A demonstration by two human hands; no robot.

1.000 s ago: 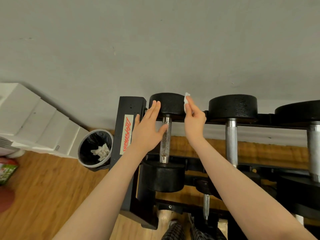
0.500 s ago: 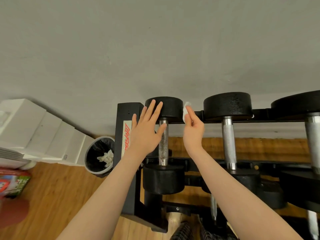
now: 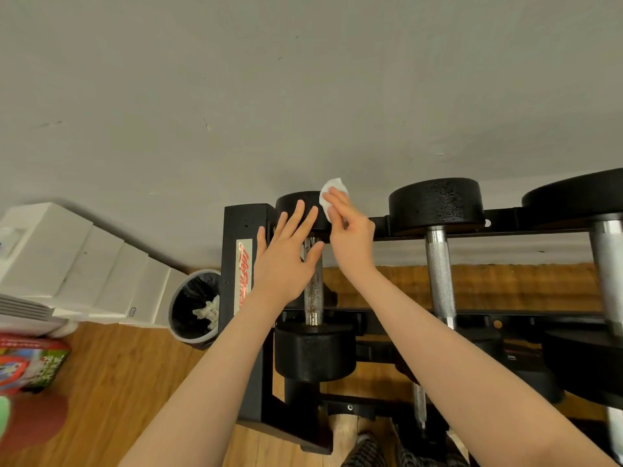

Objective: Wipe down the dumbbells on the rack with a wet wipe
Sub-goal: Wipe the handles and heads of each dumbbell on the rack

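Dumbbell (image 3: pixel 313 288) at the left end of the rack (image 3: pixel 232 264) lies across the top rails, chrome handle spanning the gap and one black head at each end. The right hand (image 3: pixel 350 237) pinches a folded white wipe (image 3: pixel 332 193) between thumb and fingertips and presses it to the upper right edge of the far head, probably because that rim by the wall is the hardest part to reach. The left hand (image 3: pixel 286 261) lies flat, fingers straight and spread, over the handle and the near side of that head, gripping nothing; it seems placed there to stop the weight rolling under the wiping pressure.

A second dumbbell (image 3: pixel 438 251) rests just to the right on the same rails, and a third, larger one (image 3: pixel 603 257) runs off the frame edge; smaller weights show on a lower tier. None can be judged clean or dirty from this view.

Behind the rack rises a plain grey wall (image 3: pixel 303 96). Wood floor (image 3: pixel 118 382) lies beneath. A bin (image 3: pixel 194 308) holding crumpled white scraps stands just left of the rack, handy for spent wipes, beside a white stepped unit (image 3: pixel 77 257).
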